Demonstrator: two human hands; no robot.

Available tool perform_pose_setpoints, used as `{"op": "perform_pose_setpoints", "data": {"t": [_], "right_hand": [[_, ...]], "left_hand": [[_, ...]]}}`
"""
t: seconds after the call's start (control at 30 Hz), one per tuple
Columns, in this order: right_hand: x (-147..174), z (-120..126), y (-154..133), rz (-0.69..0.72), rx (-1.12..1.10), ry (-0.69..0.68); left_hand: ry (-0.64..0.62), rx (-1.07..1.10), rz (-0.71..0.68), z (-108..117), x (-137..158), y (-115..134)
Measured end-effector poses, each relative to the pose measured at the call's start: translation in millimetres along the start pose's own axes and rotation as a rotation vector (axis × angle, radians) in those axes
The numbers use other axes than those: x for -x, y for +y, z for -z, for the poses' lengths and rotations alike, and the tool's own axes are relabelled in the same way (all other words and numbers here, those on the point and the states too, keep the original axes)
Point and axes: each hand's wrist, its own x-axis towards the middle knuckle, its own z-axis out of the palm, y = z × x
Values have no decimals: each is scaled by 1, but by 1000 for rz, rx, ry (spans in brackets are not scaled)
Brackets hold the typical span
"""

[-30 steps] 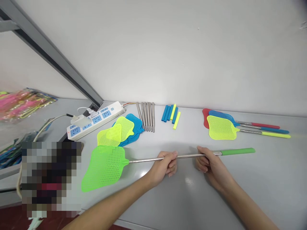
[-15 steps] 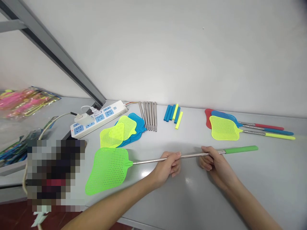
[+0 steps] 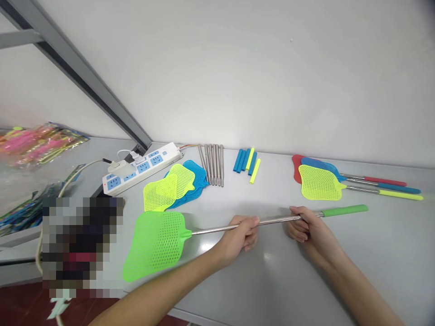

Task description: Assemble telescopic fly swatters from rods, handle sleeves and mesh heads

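A green fly swatter with an extended metal rod lies across my view, its perforated head at the left and its green grip at the right. My left hand is closed around the rod near the middle. Further right, my right hand pinches the rod just short of the green grip. Beyond the swatter head are loose yellow swatter heads and blue swatter heads. Several metal rods lie in a row beside them, followed by short blue tubes and yellow tubes.
Three whole fly swatters, red, blue and yellow, lie at the right. A power strip with plugs stands at the back left, near a grey metal post. Plastic-wrapped goods and a pixelated patch are at the far left.
The whole scene has shifted slightly to the right in view. Both hands keep their hold on the rod, and the swatter's head end sits slightly lower.
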Motion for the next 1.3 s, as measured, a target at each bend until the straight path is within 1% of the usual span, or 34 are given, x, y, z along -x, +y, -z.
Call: {"op": "perform_pose_setpoints", "data": {"t": [0.27,0.57,0.77,0.97,1.13,1.3], "right_hand": [[-6,12,-7,60,-6,47],[-6,10,-2,126,-6,-11],[-3,5,1,77,-31,-76],[4,-9,10,25,-86,-159],[12,-23,17,-45,-109,-225],[15,-25,24,-64,-98,-277]], "left_hand": [[17,-12,0,-1,1,1],[30,-3,-58,-1,-2,-1],[70,-63,-103,-2,0,-2],[132,-8,-146,4,-5,-3],[114,21,-180,6,-8,-3],[80,-37,-175,4,-7,-3]]}}
